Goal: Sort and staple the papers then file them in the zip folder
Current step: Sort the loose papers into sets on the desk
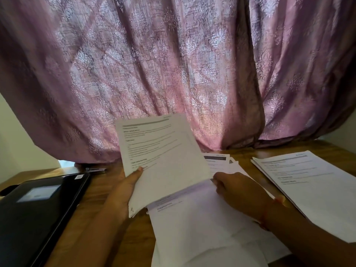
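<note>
Holding a sheaf of printed papers [161,151] tilted up off the wooden table [104,185], the left hand [123,191] grips the sheaf's left edge, thumb pressed on the front page and fingers hidden behind. The top sheet is white with a grey bar across its head and blurred lines of black text; several page edges fan out at the lower left corner. The right hand [237,189] is closed at the sheaf's lower right corner, fingers curled over the edge of a lower sheet [192,218] that lies flatter and nearer; whether it pinches one page or several cannot be told. More loose white pages spread beneath, toward the near edge. A neat stack of printed pages [308,184] lies on the table to the right, well apart from the held sheaf. Another page with a dark header [217,158] shows just behind the right hand. At the left lies the black zip folder [38,212], shut, with a pale label window, and a small metallic object [96,170], too blurred to identify, beyond it. A mauve patterned curtain [173,64] hangs at the far side.
</note>
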A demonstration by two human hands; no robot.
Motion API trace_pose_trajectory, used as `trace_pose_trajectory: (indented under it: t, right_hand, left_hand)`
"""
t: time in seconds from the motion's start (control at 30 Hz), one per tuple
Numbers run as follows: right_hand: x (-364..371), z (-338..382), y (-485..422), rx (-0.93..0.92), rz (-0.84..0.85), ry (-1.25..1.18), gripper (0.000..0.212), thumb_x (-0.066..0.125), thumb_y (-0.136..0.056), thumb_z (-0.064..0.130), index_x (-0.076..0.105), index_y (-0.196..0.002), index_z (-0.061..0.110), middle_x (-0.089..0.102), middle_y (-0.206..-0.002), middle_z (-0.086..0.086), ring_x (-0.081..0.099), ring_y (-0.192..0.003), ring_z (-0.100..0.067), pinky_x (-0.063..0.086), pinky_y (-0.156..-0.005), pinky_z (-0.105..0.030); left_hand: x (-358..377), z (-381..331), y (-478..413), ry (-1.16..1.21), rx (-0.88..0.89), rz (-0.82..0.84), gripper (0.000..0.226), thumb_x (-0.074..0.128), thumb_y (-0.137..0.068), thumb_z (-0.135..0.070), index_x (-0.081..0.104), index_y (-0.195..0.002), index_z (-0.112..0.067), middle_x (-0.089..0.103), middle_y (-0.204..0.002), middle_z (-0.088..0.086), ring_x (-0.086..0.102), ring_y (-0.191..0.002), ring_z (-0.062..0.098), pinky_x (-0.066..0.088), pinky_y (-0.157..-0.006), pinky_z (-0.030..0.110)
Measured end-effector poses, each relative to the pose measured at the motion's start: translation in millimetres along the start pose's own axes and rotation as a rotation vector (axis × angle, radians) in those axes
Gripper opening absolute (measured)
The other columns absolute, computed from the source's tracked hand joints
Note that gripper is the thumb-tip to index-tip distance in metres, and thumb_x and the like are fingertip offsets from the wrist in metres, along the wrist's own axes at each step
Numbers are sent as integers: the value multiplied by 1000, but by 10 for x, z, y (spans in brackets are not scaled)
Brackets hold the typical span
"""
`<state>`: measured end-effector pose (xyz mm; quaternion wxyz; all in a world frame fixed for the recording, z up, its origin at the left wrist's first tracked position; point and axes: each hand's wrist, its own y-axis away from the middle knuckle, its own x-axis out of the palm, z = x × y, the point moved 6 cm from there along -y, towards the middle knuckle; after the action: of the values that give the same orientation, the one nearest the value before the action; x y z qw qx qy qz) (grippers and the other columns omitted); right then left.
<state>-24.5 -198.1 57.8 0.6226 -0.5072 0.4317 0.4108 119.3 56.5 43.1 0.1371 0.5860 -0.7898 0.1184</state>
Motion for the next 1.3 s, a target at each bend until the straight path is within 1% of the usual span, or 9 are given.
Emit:
trace_pose_trajectory:
  t: [0.17,0.37,0.43,0.6,0.77,0.87,1.03,1.2,1.3]
  right_hand:
    - [122,309,28,-45,86,23,42,38,-101,51,57,-129,26,66,-123,3,63,-106,-15,47,-98,-27]
    - [151,372,42,-37,118,-149,49,36,-101,51,45,-143,28,57,-139,2,55,-124,-18,42,-108,-34]
    - [127,266,24,16,84,-102,55,36,-99,56,43,-145,27,54,-142,1,53,-127,-18,41,-109,-35]
    - [250,216,18,-12,226,-61,63,36,-97,61,39,-147,23,44,-150,-1,45,-135,-20,36,-113,-37]
    - [331,303,28,-111,328,-119,58,42,-98,56,33,-149,30,36,-156,2,34,-143,-20,28,-116,-36]
    - [342,242,1,-151,314,-161,49,46,-98,51,41,-143,33,45,-150,4,43,-135,-19,33,-115,-33]
    - [214,271,5,-237,232,-199,32,48,-102,31,53,-133,26,56,-138,7,52,-124,-14,29,-107,-14]
    - [318,202,-55,-57,220,-174,58,44,-96,56,35,-148,31,42,-152,1,43,-137,-23,32,-116,-39]
    - [396,196,-39,-27,278,-126,61,40,-95,62,30,-148,35,34,-156,-4,35,-141,-29,28,-118,-44]
  left_hand:
    - [-85,-2,-25,-9,32,-59,28,62,-100,-15,66,-127,-21,76,-114,10,72,-102,33,63,-75,44]
    - [-220,68,-87,-7,19,-107,28,62,-99,-17,67,-126,-23,74,-118,9,70,-108,33,56,-92,48]
    - [-254,76,-97,12,-1,-108,24,61,-100,-17,69,-122,-22,75,-116,10,70,-107,34,54,-96,52]
    - [-333,104,-138,59,-40,-118,26,61,-100,-21,68,-125,-19,74,-118,11,69,-110,34,54,-96,51]
    - [-366,114,-132,75,-55,-120,30,62,-99,-23,67,-129,-18,74,-120,10,70,-109,32,58,-90,46]
    - [-373,93,-134,70,-51,-129,29,62,-99,-24,67,-127,-19,74,-118,8,72,-106,30,59,-85,43]
    - [-373,81,-123,75,-67,-127,26,62,-100,-25,69,-124,-19,76,-114,9,73,-101,30,60,-82,43]
    - [-354,54,-113,36,-56,-107,20,62,-100,-24,71,-118,-21,78,-106,8,76,-86,26,63,-68,39]
    - [-351,52,-116,25,-33,-97,28,63,-100,-23,68,-127,-21,75,-116,9,72,-104,31,60,-87,46]
